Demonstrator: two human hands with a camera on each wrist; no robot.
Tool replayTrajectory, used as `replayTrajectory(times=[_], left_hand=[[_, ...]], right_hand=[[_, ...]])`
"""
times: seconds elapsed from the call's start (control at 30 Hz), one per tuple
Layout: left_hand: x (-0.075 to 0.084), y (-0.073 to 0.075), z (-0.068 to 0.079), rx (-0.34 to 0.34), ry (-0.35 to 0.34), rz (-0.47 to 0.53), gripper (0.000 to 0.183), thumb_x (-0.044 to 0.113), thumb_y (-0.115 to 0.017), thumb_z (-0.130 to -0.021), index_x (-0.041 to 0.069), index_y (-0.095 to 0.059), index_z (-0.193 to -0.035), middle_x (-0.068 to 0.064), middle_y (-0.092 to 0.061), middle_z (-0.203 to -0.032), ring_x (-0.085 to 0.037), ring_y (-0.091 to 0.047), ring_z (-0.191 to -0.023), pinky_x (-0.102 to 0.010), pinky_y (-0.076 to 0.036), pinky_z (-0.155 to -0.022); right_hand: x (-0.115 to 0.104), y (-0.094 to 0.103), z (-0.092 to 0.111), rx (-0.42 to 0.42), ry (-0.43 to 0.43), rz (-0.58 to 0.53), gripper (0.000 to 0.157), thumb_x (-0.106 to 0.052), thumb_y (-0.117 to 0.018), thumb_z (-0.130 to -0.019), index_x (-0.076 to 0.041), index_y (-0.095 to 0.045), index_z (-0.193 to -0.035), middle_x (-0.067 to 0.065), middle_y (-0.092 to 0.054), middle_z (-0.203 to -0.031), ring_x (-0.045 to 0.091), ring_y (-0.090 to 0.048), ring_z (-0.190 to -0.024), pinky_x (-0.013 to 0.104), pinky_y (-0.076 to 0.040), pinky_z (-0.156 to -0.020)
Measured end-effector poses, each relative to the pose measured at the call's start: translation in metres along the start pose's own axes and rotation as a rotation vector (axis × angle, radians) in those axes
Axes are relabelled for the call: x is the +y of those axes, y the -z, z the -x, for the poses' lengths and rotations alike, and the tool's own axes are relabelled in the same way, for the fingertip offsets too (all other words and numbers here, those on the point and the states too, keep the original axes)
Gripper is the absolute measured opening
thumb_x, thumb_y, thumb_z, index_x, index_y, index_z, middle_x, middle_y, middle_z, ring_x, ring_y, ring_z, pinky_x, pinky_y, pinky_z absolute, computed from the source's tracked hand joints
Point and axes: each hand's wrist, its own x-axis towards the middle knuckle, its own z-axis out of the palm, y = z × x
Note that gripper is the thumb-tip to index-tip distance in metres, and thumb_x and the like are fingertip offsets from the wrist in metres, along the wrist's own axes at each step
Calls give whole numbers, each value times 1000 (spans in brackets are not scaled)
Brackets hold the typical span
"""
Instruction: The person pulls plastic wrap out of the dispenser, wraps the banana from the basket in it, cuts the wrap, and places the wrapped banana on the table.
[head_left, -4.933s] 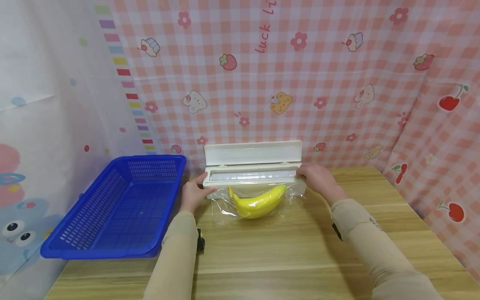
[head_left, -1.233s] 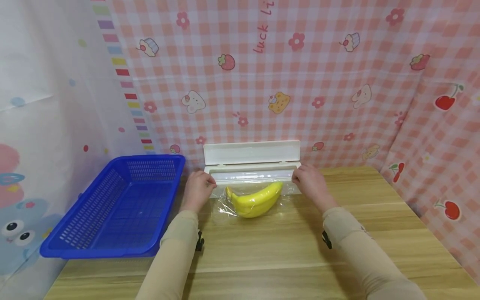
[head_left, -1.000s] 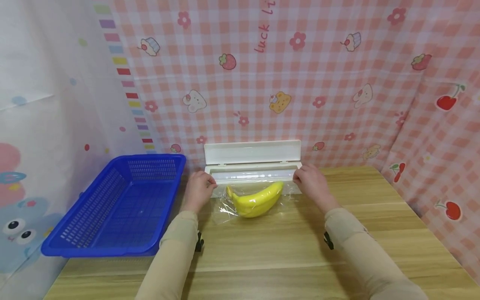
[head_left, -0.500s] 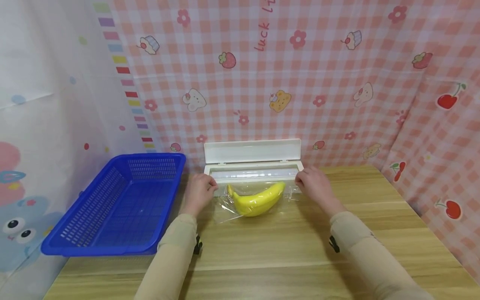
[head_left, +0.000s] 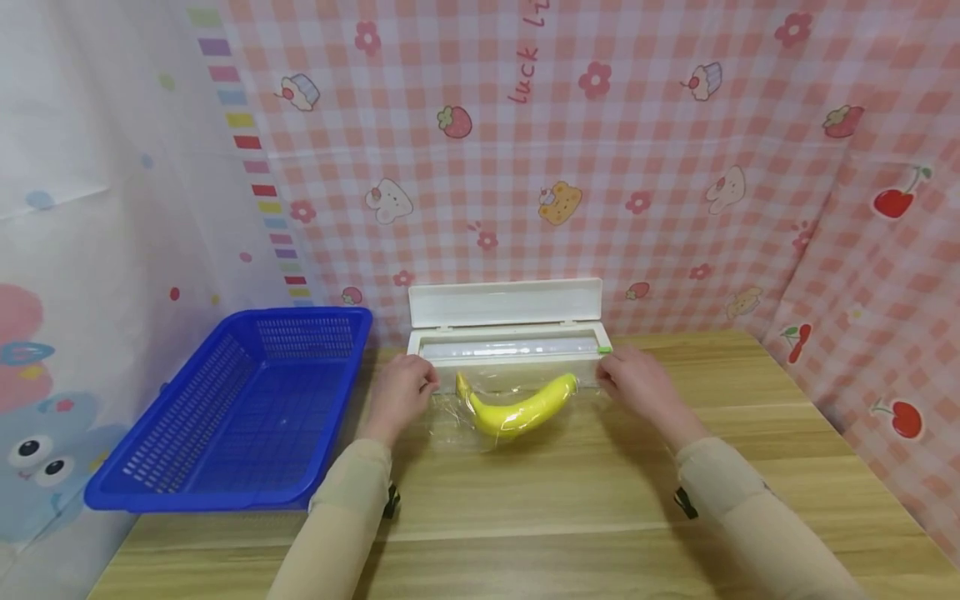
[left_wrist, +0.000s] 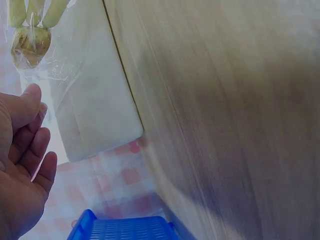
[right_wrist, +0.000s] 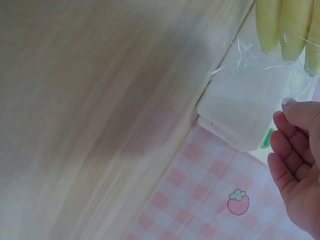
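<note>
A bunch of yellow bananas [head_left: 517, 414] lies under clear cling film [head_left: 450, 417], in front of a white cling film box [head_left: 495, 333] with its lid raised. The film roll [head_left: 510, 348] shows inside the box, and a green slider [head_left: 603, 350] sits at its right end. My left hand [head_left: 401, 392] pinches the film's left edge between thumb and index finger. On the other side, my right hand [head_left: 637, 383] pinches the right edge the same way. Stem and fruit show through the film in the left wrist view, where the bananas' stem end [left_wrist: 31, 45] is up close.
To the left stands a blue plastic basket [head_left: 225, 500] with mesh walls. The wooden table [head_left: 525, 533] runs up to a pink checked cloth [head_left: 480, 167] right behind the box. A white printed cloth [head_left: 75, 267] hangs at the left.
Earlier my left hand held the box's end and my right hand was at the slider. Both hands now grip the film and have drawn slightly forward; the bananas have rolled, uncovering the slider.
</note>
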Motion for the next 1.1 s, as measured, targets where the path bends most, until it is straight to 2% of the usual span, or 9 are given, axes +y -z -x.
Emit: replayTrajectory(times=[0.1, 0.37, 0.6, 0.9, 1.1], left_hand=[[2, 0, 3, 0, -29, 3, 13, 3, -80, -77, 7, -67, -76, -4, -67, -81, -29, -59, -86, -45, -48, -85], [7, 1, 11, 17, -102, 11, 21, 2, -82, -74, 10, -63, -73, -2, -63, -76, -27, -58, -81, -44, -49, -79], [13, 7, 20, -19, -127, 11, 24, 5, -82, -76, 13, -60, -74, 1, -62, -77, -25, -58, -82, -43, -50, -78], [22, 18, 38, -89, -140, -18, 24, 7, -83, -76, 15, -60, -75, 5, -61, -79, -21, -55, -82, -41, -49, -78], [24, 26, 48, -56, -201, -31, 27, 5, -84, -73, 14, -59, -73, 4, -60, -78, -20, -54, -79, -40, -48, -75]], right_hand=[[-1, 1, 4, -21, 7, -9, 11, 1, -73, -79, -7, -66, -79, 3, -63, -77, 25, -58, -76, 41, -51, -69], [-6, 7, 18, -21, 59, -44, 20, 2, -76, -78, -13, -63, -76, -3, -60, -75, 21, -57, -75, 39, -51, -66], [-14, 12, 31, -30, 100, -53, 23, 3, -75, -77, -15, -61, -75, -5, -58, -75, 20, -57, -76, 39, -51, -69], [-25, 19, 52, -28, 169, -61, 29, 2, -79, -74, -19, -59, -73, -10, -52, -74, 14, -53, -74, 34, -48, -64], [-26, 23, 62, -29, 181, -64, 30, -1, -82, -74, -20, -59, -74, -11, -52, -75, 12, -51, -73, 32, -48, -63]])
